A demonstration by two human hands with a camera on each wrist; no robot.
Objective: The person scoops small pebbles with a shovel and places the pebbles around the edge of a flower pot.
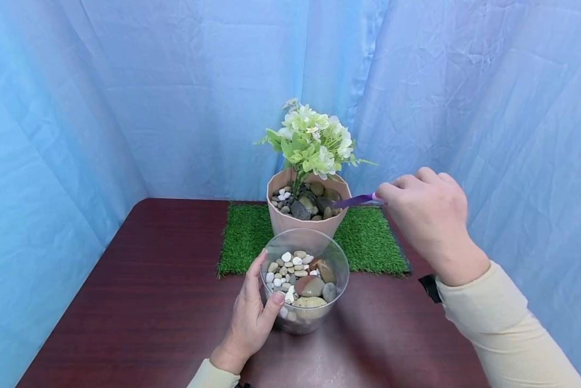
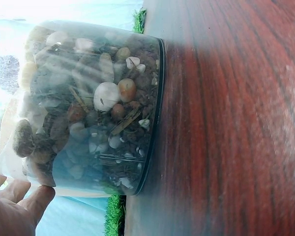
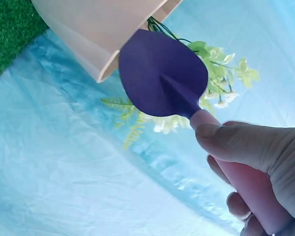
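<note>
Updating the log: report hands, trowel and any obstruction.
Left hand holding clear container; right hand gripping trowel. Trowel at flowerpot rim. Nothing visibly blocking it.

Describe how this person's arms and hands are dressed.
Both the left hand and the right hand are bare, with no gloves. The left sleeve and right sleeve are pale cream and reach to the wrists. A black piece shows at the right cuff, and a small dark bit at the left; what they are is unclear.
</note>
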